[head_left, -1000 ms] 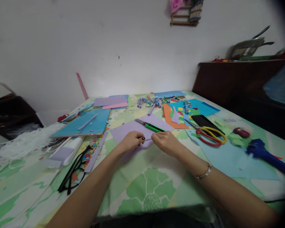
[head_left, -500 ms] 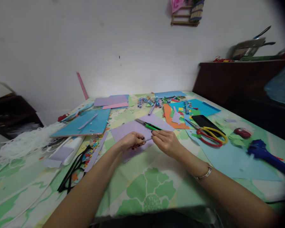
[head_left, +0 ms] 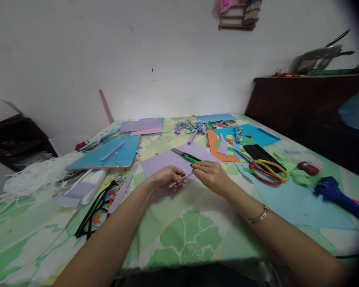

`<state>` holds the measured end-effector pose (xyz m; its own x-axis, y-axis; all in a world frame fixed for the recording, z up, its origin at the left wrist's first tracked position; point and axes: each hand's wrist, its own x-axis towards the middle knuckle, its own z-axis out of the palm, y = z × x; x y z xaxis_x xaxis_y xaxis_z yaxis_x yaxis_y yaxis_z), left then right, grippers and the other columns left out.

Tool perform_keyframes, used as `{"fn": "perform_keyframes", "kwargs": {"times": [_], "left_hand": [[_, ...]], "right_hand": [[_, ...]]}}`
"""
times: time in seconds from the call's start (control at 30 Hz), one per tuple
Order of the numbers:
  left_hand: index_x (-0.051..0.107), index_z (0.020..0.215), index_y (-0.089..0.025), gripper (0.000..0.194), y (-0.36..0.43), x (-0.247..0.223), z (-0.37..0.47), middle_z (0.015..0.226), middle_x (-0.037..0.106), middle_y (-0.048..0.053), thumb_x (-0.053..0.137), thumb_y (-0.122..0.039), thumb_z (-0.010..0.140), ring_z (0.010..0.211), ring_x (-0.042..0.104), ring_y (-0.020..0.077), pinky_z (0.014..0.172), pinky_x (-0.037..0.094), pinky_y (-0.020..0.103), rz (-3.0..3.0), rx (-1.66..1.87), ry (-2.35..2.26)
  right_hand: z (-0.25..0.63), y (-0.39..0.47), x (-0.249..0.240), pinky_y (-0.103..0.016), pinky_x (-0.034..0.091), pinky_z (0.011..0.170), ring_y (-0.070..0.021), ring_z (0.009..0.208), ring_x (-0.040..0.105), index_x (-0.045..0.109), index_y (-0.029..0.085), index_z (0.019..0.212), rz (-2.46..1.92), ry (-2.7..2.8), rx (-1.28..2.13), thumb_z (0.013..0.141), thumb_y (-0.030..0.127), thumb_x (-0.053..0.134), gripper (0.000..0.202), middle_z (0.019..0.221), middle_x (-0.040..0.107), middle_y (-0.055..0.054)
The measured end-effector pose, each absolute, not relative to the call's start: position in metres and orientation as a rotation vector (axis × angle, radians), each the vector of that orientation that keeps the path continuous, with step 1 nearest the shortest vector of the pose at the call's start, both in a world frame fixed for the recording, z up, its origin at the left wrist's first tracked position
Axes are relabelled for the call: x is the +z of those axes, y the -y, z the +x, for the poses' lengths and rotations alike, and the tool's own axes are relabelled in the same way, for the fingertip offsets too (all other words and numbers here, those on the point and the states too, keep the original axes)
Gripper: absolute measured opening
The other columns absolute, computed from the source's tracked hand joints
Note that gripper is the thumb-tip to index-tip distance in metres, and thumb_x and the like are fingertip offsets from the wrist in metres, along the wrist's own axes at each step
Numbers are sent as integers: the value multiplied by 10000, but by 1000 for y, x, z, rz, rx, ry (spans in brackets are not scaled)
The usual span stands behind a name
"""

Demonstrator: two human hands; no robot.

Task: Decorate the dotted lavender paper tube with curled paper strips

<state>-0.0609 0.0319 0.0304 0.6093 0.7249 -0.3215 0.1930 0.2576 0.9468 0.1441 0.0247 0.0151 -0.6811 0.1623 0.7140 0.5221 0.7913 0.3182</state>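
Observation:
Between my two hands stretches a thin rolled tube of purple paper (head_left: 178, 182). My left hand (head_left: 168, 177) is closed around its left part, and one end sticks out past the fingers. My right hand (head_left: 208, 173) pinches the other end. Beneath and behind them lies a purple paper sheet (head_left: 155, 162) on the tablecloth. A green and black cutter (head_left: 187, 155) rests on that sheet, just beyond my fingers, its blade pointing left. Farther back, another purple paper tube (head_left: 192, 136) lies apart from my hands.
To the right lie red-and-yellow scissors (head_left: 266, 169), a black phone (head_left: 261, 154), a blue glue gun (head_left: 336, 195) and light blue paper (head_left: 305, 207). On the left are black glasses (head_left: 92, 213), a blue board (head_left: 107, 153) and white string (head_left: 36, 175). Curled paper pieces (head_left: 199, 126) sit behind.
The tube now shows beyond my left fingers, where little of it was visible before. My hands stay close together, and the view has shifted slightly.

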Motion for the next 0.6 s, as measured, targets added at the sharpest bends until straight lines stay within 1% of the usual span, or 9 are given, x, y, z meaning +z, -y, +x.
{"fn": "perform_keyframes", "kwargs": {"times": [0.07, 0.17, 0.3, 0.37, 0.43, 0.5, 0.53, 0.6], "left_hand": [[615, 670, -80, 162, -31, 33, -61, 556, 562, 29, 638, -224, 599, 439, 499, 89, 474, 407, 226, 1334, 417, -866], [634, 713, -70, 192, -28, 35, -60, 573, 581, 42, 616, -207, 579, 478, 528, 110, 501, 415, 242, 1381, 441, -885], [636, 746, -78, 197, -24, 36, -55, 547, 521, -3, 588, -193, 593, 466, 450, 79, 470, 352, 217, 1428, 485, -879], [611, 748, -100, 168, -21, 38, -53, 578, 501, -19, 584, -204, 620, 473, 413, 64, 452, 303, 202, 1439, 495, -845], [566, 742, -125, 160, -17, 39, -51, 625, 509, -17, 581, -274, 685, 483, 389, 57, 436, 258, 193, 1450, 502, -846], [523, 734, -143, 237, -13, 40, -49, 642, 505, -19, 555, -378, 754, 481, 365, 54, 422, 221, 185, 1457, 507, -864], [508, 731, -149, 276, -12, 40, -47, 625, 480, -29, 540, -420, 775, 468, 341, 50, 414, 202, 183, 1453, 506, -871], [497, 728, -158, 326, -10, 40, -44, 563, 378, -63, 515, -476, 797, 433, 271, 45, 397, 163, 183, 1428, 503, -874]], "right_hand": [[143, -24, 16, -304, 507, 740, -176, 864, 658, 591, 165, 782, -505, 2311, -639, 919, 113, 401, 240, 915, 717, -79], [142, -23, 17, -301, 502, 723, -172, 823, 658, 583, 160, 747, -509, 2317, -621, 919, 114, 396, 258, 883, 717, -77], [142, -23, 17, -299, 488, 718, -159, 784, 645, 585, 170, 731, -554, 2347, -575, 936, 146, 371, 297, 831, 705, -78], [142, -22, 18, -304, 484, 729, -155, 774, 638, 587, 178, 729, -578, 2359, -508, 944, 167, 356, 316, 800, 695, -80], [141, -20, 20, -307, 484, 744, -154, 772, 636, 584, 185, 721, -588, 2356, -426, 947, 185, 356, 321, 771, 684, -79], [139, -18, 21, -306, 486, 759, -154, 780, 638, 578, 190, 710, -583, 2353, -378, 946, 190, 365, 318, 756, 680, -73], [139, -18, 22, -306, 487, 766, -154, 790, 640, 575, 191, 705, -577, 2353, -376, 945, 186, 369, 316, 756, 682, -70], [138, -17, 21, -309, 490, 781, -160, 830, 644, 578, 191, 713, -567, 2349, -397, 938, 171, 383, 299, 782, 693, -69]]}}
